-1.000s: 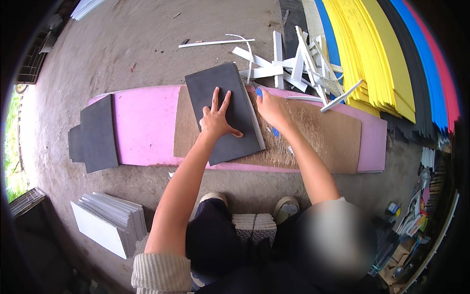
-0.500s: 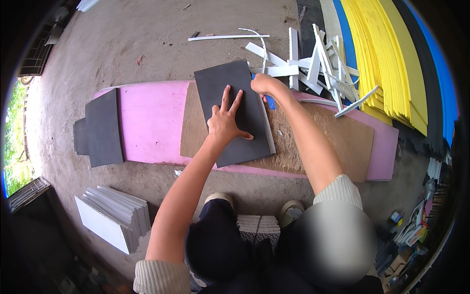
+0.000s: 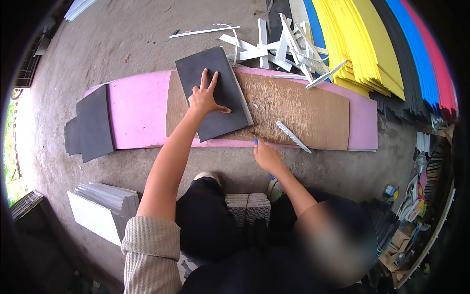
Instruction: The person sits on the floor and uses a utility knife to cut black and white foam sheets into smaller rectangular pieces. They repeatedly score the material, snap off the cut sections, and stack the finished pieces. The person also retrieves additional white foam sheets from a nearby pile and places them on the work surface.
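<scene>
My right hand (image 3: 267, 158) has come back from the far edge of the dark sheet (image 3: 214, 91) to the near edge of the brown board (image 3: 293, 110), just at the near right corner of the sheet. It is clenched around a blue-handled knife (image 3: 255, 142); only bits of blue show past my fist, the blade hidden. My left hand (image 3: 205, 98) lies flat on the dark sheet, fingers spread, arm stretched out, pressing rather than gripping. The sheet rests on the left part of the board, over a pink sheet (image 3: 137, 112). A cut white strip (image 3: 293, 136) lies right of my knife hand.
</scene>
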`<state>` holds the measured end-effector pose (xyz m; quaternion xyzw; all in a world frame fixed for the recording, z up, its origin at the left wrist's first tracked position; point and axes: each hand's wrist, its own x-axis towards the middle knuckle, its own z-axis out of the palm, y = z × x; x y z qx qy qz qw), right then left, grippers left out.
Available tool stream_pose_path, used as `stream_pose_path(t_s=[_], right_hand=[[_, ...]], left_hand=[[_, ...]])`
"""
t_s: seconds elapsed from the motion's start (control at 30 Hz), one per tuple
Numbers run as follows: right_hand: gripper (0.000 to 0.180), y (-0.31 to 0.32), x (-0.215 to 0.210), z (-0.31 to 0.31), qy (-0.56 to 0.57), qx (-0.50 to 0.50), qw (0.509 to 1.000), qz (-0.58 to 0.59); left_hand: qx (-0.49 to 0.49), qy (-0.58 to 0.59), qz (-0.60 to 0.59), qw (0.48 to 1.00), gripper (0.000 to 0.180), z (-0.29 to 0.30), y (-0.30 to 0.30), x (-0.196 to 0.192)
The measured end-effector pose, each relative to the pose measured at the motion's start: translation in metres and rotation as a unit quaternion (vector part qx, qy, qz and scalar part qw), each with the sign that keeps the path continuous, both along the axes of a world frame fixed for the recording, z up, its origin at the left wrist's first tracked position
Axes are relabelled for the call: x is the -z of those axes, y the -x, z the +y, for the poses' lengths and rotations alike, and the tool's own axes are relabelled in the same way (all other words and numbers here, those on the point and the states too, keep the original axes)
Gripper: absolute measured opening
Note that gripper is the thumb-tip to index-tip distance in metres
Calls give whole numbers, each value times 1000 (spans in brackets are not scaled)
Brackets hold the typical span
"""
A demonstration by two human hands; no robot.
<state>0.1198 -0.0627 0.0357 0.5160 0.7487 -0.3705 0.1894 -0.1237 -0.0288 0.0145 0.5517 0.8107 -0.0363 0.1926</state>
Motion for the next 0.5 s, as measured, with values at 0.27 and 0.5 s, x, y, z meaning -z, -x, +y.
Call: stream_pose_path(t_s=[0.27,0.5], right_hand=[[36,18,-7,60,40,229,964,130],[27,81,38,89,-125,178,956,197]], left_hand=[[40,-325,-8,945,59,-55,-3,27],[14,-354,-45,934,52,-49,-2,22]])
